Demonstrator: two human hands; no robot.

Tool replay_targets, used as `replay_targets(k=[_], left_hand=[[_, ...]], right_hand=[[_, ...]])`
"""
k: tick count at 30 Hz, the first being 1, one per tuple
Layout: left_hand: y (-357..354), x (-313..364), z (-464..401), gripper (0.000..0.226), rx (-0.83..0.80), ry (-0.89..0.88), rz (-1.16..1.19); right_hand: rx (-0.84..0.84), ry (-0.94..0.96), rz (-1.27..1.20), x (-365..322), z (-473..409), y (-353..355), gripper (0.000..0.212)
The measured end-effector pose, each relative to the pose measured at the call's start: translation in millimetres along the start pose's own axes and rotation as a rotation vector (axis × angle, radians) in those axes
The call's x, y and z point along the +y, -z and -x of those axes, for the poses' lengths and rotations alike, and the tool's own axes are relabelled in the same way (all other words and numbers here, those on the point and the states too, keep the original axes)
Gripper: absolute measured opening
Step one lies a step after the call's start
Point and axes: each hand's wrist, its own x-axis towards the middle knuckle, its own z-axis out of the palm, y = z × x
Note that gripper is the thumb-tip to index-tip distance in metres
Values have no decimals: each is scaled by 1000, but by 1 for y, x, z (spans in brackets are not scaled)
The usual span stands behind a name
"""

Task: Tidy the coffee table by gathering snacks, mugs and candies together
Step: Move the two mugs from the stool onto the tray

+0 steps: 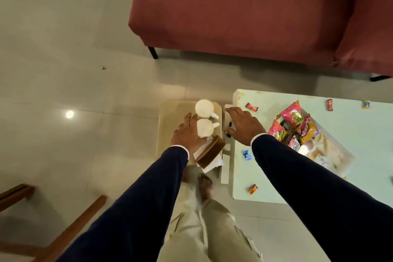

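Observation:
Two white mugs (204,108) stand on a beige tray (170,117) left of the pale coffee table (350,134). My left hand (187,136) curls around the left side of the nearer mug (205,127), fingers spread. My right hand (242,125) is palm down, its fingers bent over a white strip (225,168) between the beige tray and the table. A second tray (331,153) on the table holds several snack packets (292,114). Wrapped candies lie loose on the table: red (252,107), blue (246,154), orange (252,189).
A brown holder with white napkins (210,152) sits at the beige tray's near end. Two more candies (329,104) lie near the table's far edge. A red sofa (244,10) stands behind, wooden furniture (70,232) at lower left. My bare foot (205,183) is on the tiled floor.

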Motion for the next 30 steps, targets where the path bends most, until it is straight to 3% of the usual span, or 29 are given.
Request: replay_targets(k=[5,8,13,18,23,26,30], left_hand=[[-30,-8,-63,111,94,24,84],[-49,-15,-86,124,58,48,127],[-70,-27,-93,130,53,-16,106],[-83,-25,-96,133,91,0,96],[-92,-21,-103,135,139,0,137],[-94,-22,-101,130,177,-44,225],[-93,-32,-98,128,222,-130,289]], right_hand=[[19,42,-23,-16,-61,-20,68],[36,22,-90,-29,-98,-30,72],[-77,155,258,-39,-132,-43,92],[-98,198,296,-40,-153,-55,91],[-95,258,176,-31,-172,-57,72],[-82,229,38,-22,-174,-58,77],[14,18,-463,6,-159,-57,84]])
